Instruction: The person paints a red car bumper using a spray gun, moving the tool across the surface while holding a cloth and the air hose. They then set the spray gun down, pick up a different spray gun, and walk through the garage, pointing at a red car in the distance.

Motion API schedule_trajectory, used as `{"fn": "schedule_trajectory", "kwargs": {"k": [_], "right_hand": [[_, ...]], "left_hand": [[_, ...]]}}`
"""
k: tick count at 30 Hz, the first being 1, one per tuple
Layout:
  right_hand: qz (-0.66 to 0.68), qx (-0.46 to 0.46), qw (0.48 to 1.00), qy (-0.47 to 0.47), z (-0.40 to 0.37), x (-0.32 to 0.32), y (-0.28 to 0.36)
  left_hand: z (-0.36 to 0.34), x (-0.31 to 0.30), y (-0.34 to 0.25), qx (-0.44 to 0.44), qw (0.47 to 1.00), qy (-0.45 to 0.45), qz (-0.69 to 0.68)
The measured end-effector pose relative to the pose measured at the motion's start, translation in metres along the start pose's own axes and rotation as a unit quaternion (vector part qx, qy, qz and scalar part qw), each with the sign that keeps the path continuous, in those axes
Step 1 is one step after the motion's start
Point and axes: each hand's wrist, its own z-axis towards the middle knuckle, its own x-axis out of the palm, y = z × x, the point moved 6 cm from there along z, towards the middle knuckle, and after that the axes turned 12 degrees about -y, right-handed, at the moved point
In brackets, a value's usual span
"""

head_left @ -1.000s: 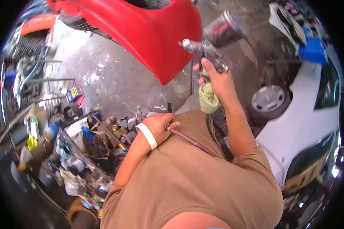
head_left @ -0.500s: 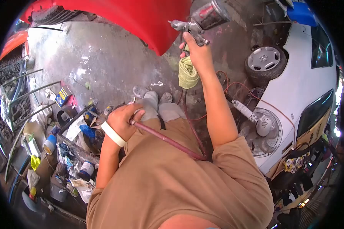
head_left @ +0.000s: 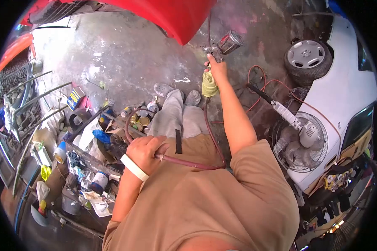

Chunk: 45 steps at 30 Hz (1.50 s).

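Observation:
My right hand [head_left: 217, 70], arm stretched forward, is closed around the handle of a metal spray gun [head_left: 231, 42] with a cup on it. A yellow-green cloth [head_left: 209, 85] is wrapped around the hose just below the gun. In front of my belly, my left hand [head_left: 145, 154] is closed on the dark red hose [head_left: 190, 162]. The hose runs from there across to my right side and up to the cloth, and a loop of it rises beyond my left hand. A glossy red panel [head_left: 171, 16] is ahead, to the left of the gun and apart from it.
A white car body [head_left: 343, 79] stands on the right, with a wheel [head_left: 308, 58] and a fan [head_left: 303, 138] beside it. An orange-red cord [head_left: 276, 80] trails over the floor there. Cans, bottles and papers [head_left: 99, 182] crowd my left, near metal frames [head_left: 37, 108].
My right hand has lowered the spray gun towards me, farther from the red panel. My left hand has shifted slightly right and down; a hose loop now shows beyond it. The view has shifted.

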Motion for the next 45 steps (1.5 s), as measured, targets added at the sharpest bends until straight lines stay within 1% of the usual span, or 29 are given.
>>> {"fn": "schedule_trajectory", "kwargs": {"k": [2, 3, 6, 9, 10, 11, 13, 15, 17, 18, 19, 22, 23, 25, 26, 28, 31, 34, 35, 36, 39, 42, 45], "right_hand": [[0.021, -0.032, 0.999, 0.015, -0.011, 0.001, 0.017], [0.035, -0.060, 0.997, 0.018, -0.021, 0.001, 0.036], [0.061, -0.145, 0.987, 0.035, -0.063, 0.008, 0.116], [0.079, -0.222, 0.969, 0.068, -0.108, 0.020, 0.201], [0.083, -0.232, 0.966, 0.081, -0.127, 0.024, 0.230], [0.087, -0.240, 0.962, 0.094, -0.146, 0.027, 0.259], [0.117, -0.267, 0.948, 0.128, -0.178, 0.033, 0.303], [0.131, -0.265, 0.942, 0.158, -0.208, 0.030, 0.330], [0.148, -0.252, 0.938, 0.185, -0.231, 0.027, 0.344], [0.130, -0.251, 0.940, 0.190, -0.240, 0.023, 0.343], [0.113, -0.251, 0.942, 0.193, -0.247, 0.020, 0.339], [0.029, -0.270, 0.947, 0.173, -0.264, 0.007, 0.316], [0.008, -0.275, 0.947, 0.166, -0.264, 0.009, 0.304], [0.054, -0.264, 0.949, 0.164, -0.263, 0.019, 0.282], [0.036, -0.262, 0.955, 0.132, -0.259, 0.023, 0.271], [0.002, -0.256, 0.965, 0.065, -0.251, 0.033, 0.267], [-0.037, -0.279, 0.960, -0.001, -0.248, 0.052, 0.302], [-0.069, -0.300, 0.948, -0.084, -0.250, 0.069, 0.357], [-0.101, -0.310, 0.940, -0.103, -0.250, 0.077, 0.375], [-0.134, -0.322, 0.930, -0.121, -0.247, 0.085, 0.397], [-0.215, -0.334, 0.910, -0.120, -0.245, 0.114, 0.452], [-0.340, -0.399, 0.837, -0.158, -0.219, 0.137, 0.479], [-0.384, -0.403, 0.821, -0.128, -0.214, 0.156, 0.498]], "left_hand": [[-0.004, -0.002, -0.008, 0.011, 1.000, -0.013, -0.014], [-0.004, -0.004, -0.014, 0.020, 0.999, -0.023, -0.020], [-0.003, -0.016, -0.042, 0.041, 0.998, -0.036, -0.035], [-0.004, -0.028, -0.074, 0.109, 0.988, -0.071, -0.084], [-0.006, -0.032, -0.084, 0.133, 0.983, -0.080, -0.098], [-0.008, -0.039, -0.093, 0.128, 0.986, -0.055, -0.095], [-0.010, -0.047, -0.109, 0.164, 0.980, -0.050, -0.102], [-0.011, -0.051, -0.116, 0.194, 0.974, -0.042, -0.106], [-0.008, -0.065, -0.118, 0.204, 0.968, -0.072, -0.128], [-0.005, -0.072, -0.118, 0.210, 0.964, -0.087, -0.141], [-0.001, -0.075, -0.109, 0.218, 0.957, -0.107, -0.160], [0.016, -0.104, -0.080, 0.218, 0.963, -0.126, -0.094], [0.025, -0.113, -0.063, 0.205, 0.967, -0.121, -0.089], [0.042, -0.131, -0.023, 0.176, 0.975, -0.108, -0.080], [0.051, -0.142, -0.003, 0.162, 0.979, -0.098, -0.074], [0.073, -0.174, 0.028, 0.183, 0.977, -0.074, -0.086], [0.098, -0.217, 0.062, 0.210, 0.971, -0.048, -0.105], [0.120, -0.249, 0.091, 0.218, 0.966, -0.019, -0.139], [0.128, -0.260, 0.094, 0.235, 0.961, -0.024, -0.146], [0.135, -0.268, 0.096, 0.237, 0.958, -0.010, -0.163], [0.158, -0.291, 0.098, 0.241, 0.950, 0.015, -0.200], [0.176, -0.305, 0.104, 0.240, 0.950, 0.034, -0.199], [0.194, -0.318, 0.107, 0.248, 0.949, 0.055, -0.188]]}}
